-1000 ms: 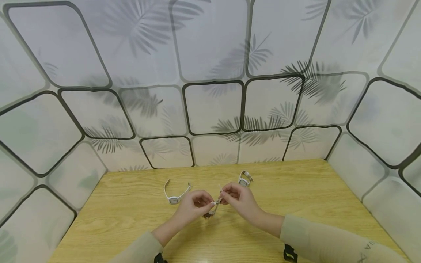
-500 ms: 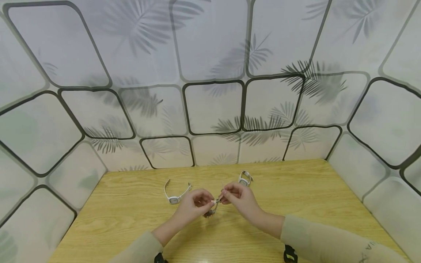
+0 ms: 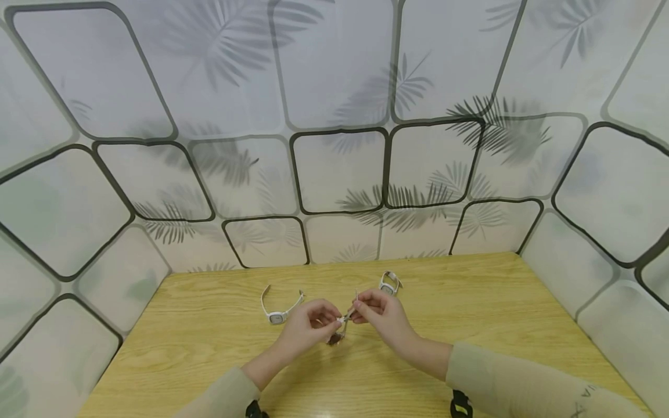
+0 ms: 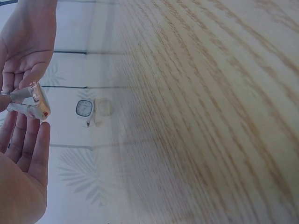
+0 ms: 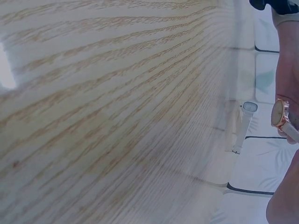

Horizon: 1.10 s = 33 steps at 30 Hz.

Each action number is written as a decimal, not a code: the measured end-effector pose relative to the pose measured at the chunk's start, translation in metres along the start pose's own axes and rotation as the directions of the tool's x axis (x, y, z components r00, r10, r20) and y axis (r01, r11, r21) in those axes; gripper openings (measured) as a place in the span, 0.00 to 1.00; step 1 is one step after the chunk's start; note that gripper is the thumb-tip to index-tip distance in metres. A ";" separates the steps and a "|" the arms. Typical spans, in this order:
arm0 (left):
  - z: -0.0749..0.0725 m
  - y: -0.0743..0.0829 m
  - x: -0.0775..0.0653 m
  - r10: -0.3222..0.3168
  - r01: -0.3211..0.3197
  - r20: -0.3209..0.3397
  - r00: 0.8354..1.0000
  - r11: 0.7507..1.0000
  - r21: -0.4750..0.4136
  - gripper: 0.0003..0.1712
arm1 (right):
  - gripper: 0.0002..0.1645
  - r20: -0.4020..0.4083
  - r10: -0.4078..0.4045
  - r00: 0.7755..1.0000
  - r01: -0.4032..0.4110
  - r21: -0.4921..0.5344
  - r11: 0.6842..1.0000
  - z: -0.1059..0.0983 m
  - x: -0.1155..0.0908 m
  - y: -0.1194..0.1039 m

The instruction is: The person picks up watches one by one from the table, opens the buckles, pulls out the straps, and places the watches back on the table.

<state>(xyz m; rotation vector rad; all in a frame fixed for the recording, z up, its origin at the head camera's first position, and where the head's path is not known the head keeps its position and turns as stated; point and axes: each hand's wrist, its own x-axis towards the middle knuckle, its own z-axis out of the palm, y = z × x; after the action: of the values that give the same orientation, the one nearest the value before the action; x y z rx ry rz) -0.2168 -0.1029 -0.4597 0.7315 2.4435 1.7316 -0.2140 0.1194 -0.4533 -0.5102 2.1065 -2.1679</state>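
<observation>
A small gold-rimmed wristwatch (image 3: 335, 338) with a pale strap hangs between the two hands, above the table. My left hand (image 3: 303, 330) pinches its strap near the buckle between thumb and fingertips. From the other side, my right hand (image 3: 384, 318) pinches the strap, whose free end stands up past the fingertips. In the left wrist view the watch case (image 4: 41, 101) is edge-on, its strap looped back into the fingers. The right wrist view shows the round dial (image 5: 278, 113) facing out; much of the strap is hidden by the hands.
On the wooden table (image 3: 209, 348), a white watch (image 3: 277, 317) lies with its strap spread, left of the hands. Another white watch (image 3: 387, 288), its strap looped, sits just behind the right hand. A patterned cloth wall (image 3: 340, 174) encloses the back and sides.
The right fingertips have shifted slightly, and the strap's free end now points more upright and a little farther right. The hanging watch case has swung slightly right. The left hand stays nearly still.
</observation>
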 end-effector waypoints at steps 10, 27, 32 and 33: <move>0.000 0.000 0.003 0.020 -0.019 0.015 1.000 0.999 -0.037 0.09 | 0.15 -0.017 0.010 1.000 -0.010 -0.008 1.000 0.001 0.000 0.000; 0.002 0.006 0.009 0.042 -0.042 0.016 0.999 0.999 -0.010 0.05 | 0.15 -0.015 0.008 1.000 -0.008 0.002 1.000 0.002 -0.003 -0.003; 0.003 0.007 0.010 0.050 -0.050 0.017 0.999 0.999 -0.020 0.06 | 0.15 -0.014 0.005 1.000 -0.005 0.008 1.000 0.002 -0.003 -0.004; 0.003 0.008 0.010 0.052 -0.052 0.017 0.998 0.998 -0.020 0.06 | 0.15 -0.013 0.004 1.000 -0.004 0.007 1.000 0.002 -0.003 -0.004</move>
<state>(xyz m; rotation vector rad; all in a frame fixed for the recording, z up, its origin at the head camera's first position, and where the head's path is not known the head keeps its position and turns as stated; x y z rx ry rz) -0.2218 -0.0940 -0.4519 0.8119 2.4139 1.7560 -0.2097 0.1185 -0.4502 -0.4922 2.1035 -2.1822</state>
